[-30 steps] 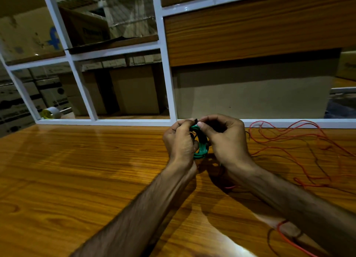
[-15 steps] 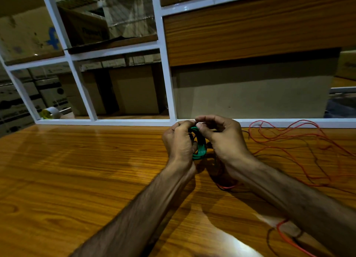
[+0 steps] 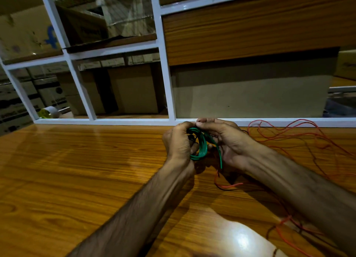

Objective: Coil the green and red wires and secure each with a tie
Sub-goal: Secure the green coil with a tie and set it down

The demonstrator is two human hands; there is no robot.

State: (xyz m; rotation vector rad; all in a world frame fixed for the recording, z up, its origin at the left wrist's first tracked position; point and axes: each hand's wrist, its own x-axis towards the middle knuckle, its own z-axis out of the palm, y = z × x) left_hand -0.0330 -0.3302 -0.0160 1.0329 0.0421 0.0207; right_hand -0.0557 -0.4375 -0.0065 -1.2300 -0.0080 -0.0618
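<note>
Above the wooden table (image 3: 81,179) | left hand (image 3: 178,143) is gripping the green wire (image 3: 201,148), nearly all coiled | right hand (image 3: 229,141) is pinching the coil top, one green tail hanging loose | tie: cannot tell | red wire (image 3: 300,135) is lying uncoiled to the right, still to do.

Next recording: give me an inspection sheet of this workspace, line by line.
Surface: glossy wooden table, lamp glare near the front edge.
Job's things: green wire coiled, held between both hands; one end hangs loose; no tie seen on it. Red wire uncoiled, sprawled at right.
Clutter: tape roll behind the white frame.
Grips: left hand and right hand both closed on the green coil.
Cables: nothing seen beyond the job's wires.
Surroundings: white frame, cardboard boxes behind.
</note>
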